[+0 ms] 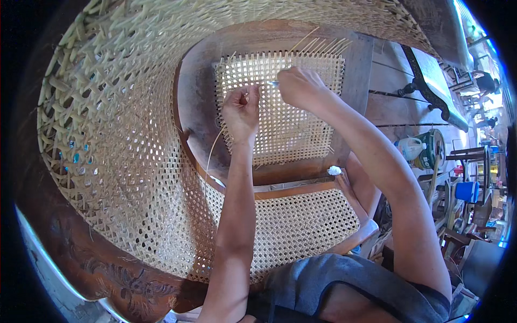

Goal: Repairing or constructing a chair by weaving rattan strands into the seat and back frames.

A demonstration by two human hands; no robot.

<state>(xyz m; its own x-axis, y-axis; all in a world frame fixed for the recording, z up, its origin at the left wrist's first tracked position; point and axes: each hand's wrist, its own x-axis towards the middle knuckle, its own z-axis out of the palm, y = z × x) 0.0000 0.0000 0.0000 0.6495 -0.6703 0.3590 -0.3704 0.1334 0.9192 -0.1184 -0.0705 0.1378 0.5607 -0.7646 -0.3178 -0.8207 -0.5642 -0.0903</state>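
Note:
A square panel of woven cane [299, 132] is set in the wooden seat frame [196, 81] in front of me. Over its left part is my left hand [242, 113], thumb and fingers pinched together; what they hold, if anything, is hidden. My right hand [301, 89] is closed above the panel's upper middle, with the tip of a small pale-blue tool [273, 84] sticking out toward the left hand. A loose cane strand [211, 151] curves down beside my left wrist. Several strand ends [328, 47] stick out past the panel's far right edge.
A tall curved cane back [118, 134] with a carved wooden rim [124, 282] wraps round the left. Nearer me lies another cane section [301, 218]. On the right are a dark-legged bench [431, 81], a tub [428, 148] and a blue bucket [466, 191].

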